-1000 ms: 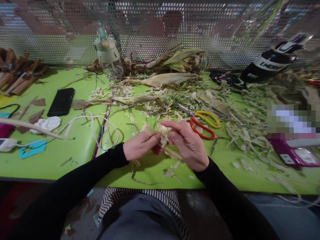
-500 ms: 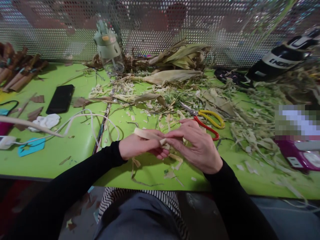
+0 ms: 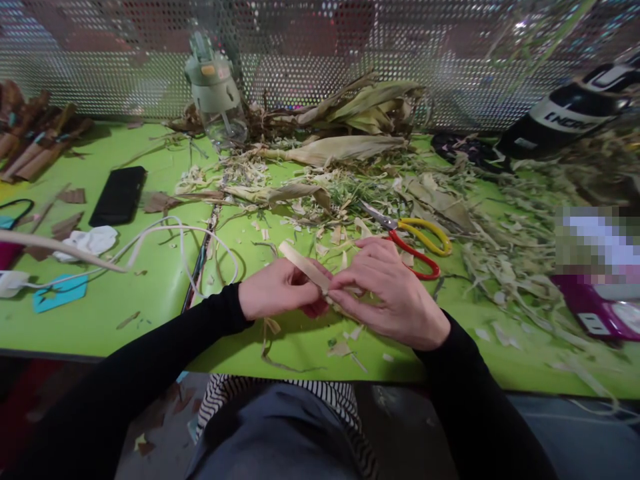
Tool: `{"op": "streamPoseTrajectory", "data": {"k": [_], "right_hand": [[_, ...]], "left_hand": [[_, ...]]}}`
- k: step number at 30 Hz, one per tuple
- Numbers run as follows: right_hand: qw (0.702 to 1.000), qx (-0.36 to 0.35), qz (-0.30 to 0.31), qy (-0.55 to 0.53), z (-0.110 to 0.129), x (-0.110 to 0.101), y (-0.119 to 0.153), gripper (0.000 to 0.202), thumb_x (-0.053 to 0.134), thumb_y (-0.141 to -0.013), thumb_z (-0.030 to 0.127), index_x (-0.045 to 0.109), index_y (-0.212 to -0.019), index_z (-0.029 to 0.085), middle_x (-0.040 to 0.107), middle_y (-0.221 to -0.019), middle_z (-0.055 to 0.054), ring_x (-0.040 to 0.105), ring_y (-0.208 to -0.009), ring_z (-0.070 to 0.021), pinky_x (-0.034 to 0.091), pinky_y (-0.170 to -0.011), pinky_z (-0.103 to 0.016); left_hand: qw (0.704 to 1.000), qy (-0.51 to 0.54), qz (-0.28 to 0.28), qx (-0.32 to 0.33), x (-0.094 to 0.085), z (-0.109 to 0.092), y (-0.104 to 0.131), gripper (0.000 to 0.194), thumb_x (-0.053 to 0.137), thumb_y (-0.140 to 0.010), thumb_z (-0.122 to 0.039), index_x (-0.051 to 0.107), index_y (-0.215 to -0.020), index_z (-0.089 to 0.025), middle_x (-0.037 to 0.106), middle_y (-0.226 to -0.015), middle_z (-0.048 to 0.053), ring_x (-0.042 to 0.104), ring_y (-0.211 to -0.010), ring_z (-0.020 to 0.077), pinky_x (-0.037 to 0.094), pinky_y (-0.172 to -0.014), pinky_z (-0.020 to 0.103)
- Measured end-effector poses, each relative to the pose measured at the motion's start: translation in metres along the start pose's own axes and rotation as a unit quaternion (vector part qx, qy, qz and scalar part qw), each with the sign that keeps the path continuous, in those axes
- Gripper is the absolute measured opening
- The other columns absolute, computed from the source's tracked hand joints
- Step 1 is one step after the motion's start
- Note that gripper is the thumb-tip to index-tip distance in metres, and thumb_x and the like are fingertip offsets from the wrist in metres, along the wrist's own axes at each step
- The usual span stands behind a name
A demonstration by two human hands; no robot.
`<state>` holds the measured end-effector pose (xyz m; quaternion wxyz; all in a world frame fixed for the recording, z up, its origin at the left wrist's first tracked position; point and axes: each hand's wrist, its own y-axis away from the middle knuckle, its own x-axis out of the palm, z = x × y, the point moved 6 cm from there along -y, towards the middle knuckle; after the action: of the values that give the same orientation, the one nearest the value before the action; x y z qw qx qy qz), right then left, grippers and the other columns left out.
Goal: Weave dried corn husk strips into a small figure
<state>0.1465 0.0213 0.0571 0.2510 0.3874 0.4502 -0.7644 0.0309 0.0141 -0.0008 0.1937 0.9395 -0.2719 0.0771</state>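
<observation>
At the front of the green surface [image 3: 150, 313], the left hand [image 3: 275, 290] and right hand [image 3: 395, 297] both pinched one pale husk strip [image 3: 304, 265]. Many husks [image 3: 350, 150] lay uncut behind; scissors [image 3: 415, 243] rested near, so much work seemed left.

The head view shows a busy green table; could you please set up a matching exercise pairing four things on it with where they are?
Things:
1. husk strip
2. scissors
3. black phone
4. water bottle

Places:
A. flat on the table's left part, beside brown scraps
B. upright at the back, against the perforated screen
C. pinched between left hand and right hand
D. lying among husk shreds, just beyond the right hand

Pairs: 1-C, 2-D, 3-A, 4-B
</observation>
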Motion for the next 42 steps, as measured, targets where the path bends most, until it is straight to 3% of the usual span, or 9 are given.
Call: {"op": "streamPoseTrajectory", "data": {"k": [7, 10, 14, 24, 32, 38, 42], "right_hand": [[0.998, 0.035, 0.017, 0.044, -0.003, 0.004, -0.001, 0.013, 0.058, -0.083, 0.021, 0.059, -0.07, 0.02, 0.057, -0.058, 0.002, 0.048, -0.062, -0.0139, 0.039, -0.081, -0.038], [0.999, 0.034, 0.026, 0.031, -0.004, 0.005, 0.0, 0.013, 0.058, -0.083, 0.021, 0.06, -0.07, 0.019, 0.059, -0.06, 0.002, 0.049, -0.062, -0.0138, 0.039, -0.08, -0.037], [0.998, 0.045, 0.031, 0.039, -0.007, 0.006, 0.001, 0.013, 0.057, -0.084, 0.021, 0.061, -0.072, 0.019, 0.062, -0.064, 0.001, 0.051, -0.064, -0.0145, 0.038, -0.081, -0.038], [0.994, 0.068, 0.028, 0.078, -0.006, 0.009, 0.003, 0.015, 0.055, -0.087, 0.023, 0.062, -0.075, 0.018, 0.065, -0.069, -0.001, 0.053, -0.069, -0.0157, 0.037, -0.085, -0.04], [0.997, 0.054, 0.033, 0.048, -0.003, 0.007, 0.003, 0.016, 0.046, -0.09, 0.017, 0.062, -0.09, 0.017, 0.065, -0.077, -0.003, 0.052, -0.073, -0.0173, 0.036, -0.079, -0.036], [0.997, 0.054, 0.022, 0.048, -0.002, 0.011, 0.004, 0.006, 0.052, -0.086, 0.016, 0.058, -0.084, 0.018, 0.063, -0.071, -0.001, 0.052, -0.073, -0.0177, 0.037, -0.079, -0.037], [0.998, 0.056, -0.003, 0.035, -0.009, 0.002, 0.005, 0.013, 0.058, -0.086, 0.024, 0.062, -0.097, 0.017, 0.068, -0.089, -0.007, 0.058, -0.088, -0.0209, 0.04, -0.08, -0.037]], "left_hand": [[0.995, -0.061, 0.011, 0.078, 0.002, 0.003, -0.003, 0.019, 0.053, -0.07, -0.002, 0.056, -0.086, -0.012, 0.061, -0.074, 0.0, 0.058, -0.065, 0.0072, 0.05, -0.064, 0.021], [0.992, -0.082, 0.008, 0.095, -0.001, 0.004, -0.004, 0.011, 0.053, -0.08, -0.011, 0.056, -0.09, -0.012, 0.059, -0.077, 0.001, 0.057, -0.066, 0.0075, 0.051, -0.065, 0.022], [0.988, -0.105, -0.002, 0.114, -0.005, 0.004, -0.004, 0.015, 0.05, -0.087, -0.021, 0.058, -0.096, -0.012, 0.06, -0.08, 0.003, 0.057, -0.067, 0.0086, 0.051, -0.066, 0.025], [0.977, -0.181, -0.043, 0.101, -0.013, 0.008, -0.008, 0.017, 0.055, -0.086, -0.026, 0.062, -0.088, -0.011, 0.065, -0.077, 0.004, 0.059, -0.067, 0.0106, 0.049, -0.07, 0.028], [0.989, -0.105, -0.047, 0.096, -0.01, 0.007, -0.01, 0.015, 0.06, -0.08, -0.023, 0.057, -0.088, -0.011, 0.061, -0.073, 0.001, 0.056, -0.065, 0.0092, 0.046, -0.065, 0.024], [0.984, -0.128, -0.058, 0.109, -0.011, 0.009, -0.009, 0.008, 0.06, -0.078, -0.018, 0.057, -0.081, -0.011, 0.058, -0.071, 0.0, 0.054, -0.065, 0.0086, 0.045, -0.066, 0.024], [0.99, -0.069, -0.061, 0.103, -0.014, 0.009, -0.01, 0.009, 0.057, -0.08, -0.018, 0.055, -0.085, -0.011, 0.059, -0.074, 0.001, 0.057, -0.067, 0.0086, 0.045, -0.067, 0.024]]}}
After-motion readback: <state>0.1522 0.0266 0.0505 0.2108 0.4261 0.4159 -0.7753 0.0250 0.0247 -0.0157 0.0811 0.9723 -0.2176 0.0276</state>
